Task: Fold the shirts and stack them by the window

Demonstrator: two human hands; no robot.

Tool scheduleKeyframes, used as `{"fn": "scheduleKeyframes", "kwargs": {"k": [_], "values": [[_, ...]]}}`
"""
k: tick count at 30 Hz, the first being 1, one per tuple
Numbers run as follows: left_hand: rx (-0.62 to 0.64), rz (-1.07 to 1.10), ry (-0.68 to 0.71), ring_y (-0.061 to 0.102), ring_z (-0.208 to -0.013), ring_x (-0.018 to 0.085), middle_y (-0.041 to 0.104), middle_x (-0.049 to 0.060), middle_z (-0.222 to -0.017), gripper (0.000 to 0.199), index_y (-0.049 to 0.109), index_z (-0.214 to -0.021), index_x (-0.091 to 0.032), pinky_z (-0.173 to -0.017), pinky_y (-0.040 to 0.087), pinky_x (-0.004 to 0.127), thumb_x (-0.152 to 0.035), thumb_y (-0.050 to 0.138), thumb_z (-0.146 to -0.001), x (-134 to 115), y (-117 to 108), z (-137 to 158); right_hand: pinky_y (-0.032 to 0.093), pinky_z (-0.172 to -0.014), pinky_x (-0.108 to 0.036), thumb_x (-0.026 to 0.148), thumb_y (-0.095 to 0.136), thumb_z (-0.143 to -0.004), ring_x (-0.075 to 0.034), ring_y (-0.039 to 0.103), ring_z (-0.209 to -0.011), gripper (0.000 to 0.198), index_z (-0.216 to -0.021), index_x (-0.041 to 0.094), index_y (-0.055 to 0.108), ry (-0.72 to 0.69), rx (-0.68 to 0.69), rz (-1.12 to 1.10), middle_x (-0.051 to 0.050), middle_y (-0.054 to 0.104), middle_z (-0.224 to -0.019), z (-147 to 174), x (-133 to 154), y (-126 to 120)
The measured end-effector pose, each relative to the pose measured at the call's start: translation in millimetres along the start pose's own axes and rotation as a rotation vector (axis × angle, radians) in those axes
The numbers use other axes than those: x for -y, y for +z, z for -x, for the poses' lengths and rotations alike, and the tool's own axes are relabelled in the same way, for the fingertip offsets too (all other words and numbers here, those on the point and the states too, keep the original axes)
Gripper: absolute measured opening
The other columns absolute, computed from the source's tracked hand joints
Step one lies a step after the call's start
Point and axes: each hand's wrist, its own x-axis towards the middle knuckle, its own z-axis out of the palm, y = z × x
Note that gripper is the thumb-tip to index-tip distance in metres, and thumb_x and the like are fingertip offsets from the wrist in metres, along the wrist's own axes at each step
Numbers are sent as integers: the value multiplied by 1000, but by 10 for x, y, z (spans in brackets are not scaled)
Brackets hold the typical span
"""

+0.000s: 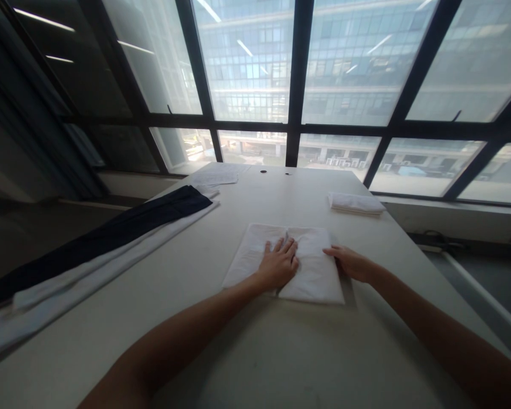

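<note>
A folded white garment (310, 264) lies flat on the table, with a seam or gap down its middle. My left hand (279, 264) rests palm down near its centre, fingers stretched out and spread. At the garment's right edge, my right hand (351, 262) grips the fabric between thumb and fingers; the fingertips beneath are partly hidden. Whether the garment is a shirt or something else cannot be made out.
The white table (281, 352) runs toward large windows (251, 68). Dark navy trousers (153, 213) and long white garments (123, 258) lie along the left edge, partly over it. A small folded white cloth (355, 203) sits at the far right, and thin white sheets (219, 175) at the far left.
</note>
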Motion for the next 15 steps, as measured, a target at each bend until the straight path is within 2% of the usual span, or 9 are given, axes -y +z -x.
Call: {"fn": "scheduleKeyframes", "kwargs": {"k": [5, 10, 15], "values": [[-3, 17, -15, 31, -148, 32, 38, 7, -161, 50, 41, -150, -26, -115, 23, 67, -33, 36, -101, 40, 0, -66, 56, -96, -46, 35, 81, -74, -28, 71, -104, 48, -116, 20, 63, -18, 103, 1, -12, 73, -119, 91, 43, 86], [-21, 33, -50, 45, -138, 30, 48, 11, -153, 43, 50, -142, -24, -110, 38, 53, -36, 33, -104, 109, -31, -356, 55, -99, -45, 30, 81, -72, -29, 69, -110, 52, -120, 20, 63, -61, 137, 28, -12, 71, -124, 97, 46, 116], [-36, 14, -3, 29, -149, 35, 41, 15, -157, 47, 47, -146, -16, -118, 25, 58, -35, 32, -105, 159, 95, -567, 53, -102, -46, 27, 82, -69, -31, 67, -115, 62, -127, 21, 62, -77, 154, 78, -11, 70, -127, 78, 21, 102]]}}
